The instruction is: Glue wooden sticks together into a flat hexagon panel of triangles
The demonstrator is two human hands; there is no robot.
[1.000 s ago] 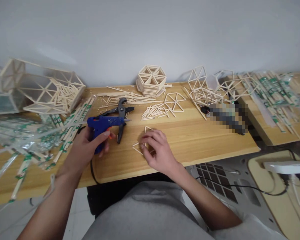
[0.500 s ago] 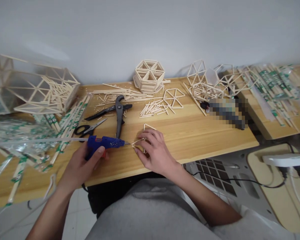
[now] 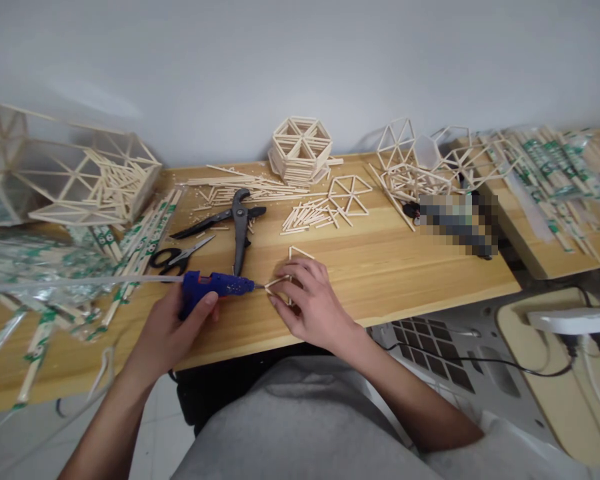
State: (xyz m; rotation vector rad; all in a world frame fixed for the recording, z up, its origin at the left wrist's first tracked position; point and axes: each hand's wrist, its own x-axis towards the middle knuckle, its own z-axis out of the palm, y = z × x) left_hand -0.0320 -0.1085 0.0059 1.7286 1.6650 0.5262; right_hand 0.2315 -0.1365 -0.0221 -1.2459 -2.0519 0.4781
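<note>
My left hand is wrapped round a blue hot glue gun, whose tip points right. A long translucent glue stick runs out of its back end. The nozzle meets the left corner of a small frame of thin wooden sticks. My right hand pinches that frame from the right, its fingers partly covering the sticks. More of the frame's sticks show beyond the fingertips.
Black scissors and grey-black cutters lie behind the glue gun. Cut sticks, a stacked hexagonal stick piece and open stick frames are farther back. Wrapped chopsticks spread at left. A power strip is lower right.
My left hand has moved the glue gun slightly right, bringing the nozzle up against the frame's corner. My right hand stays nearly still on the frame.
</note>
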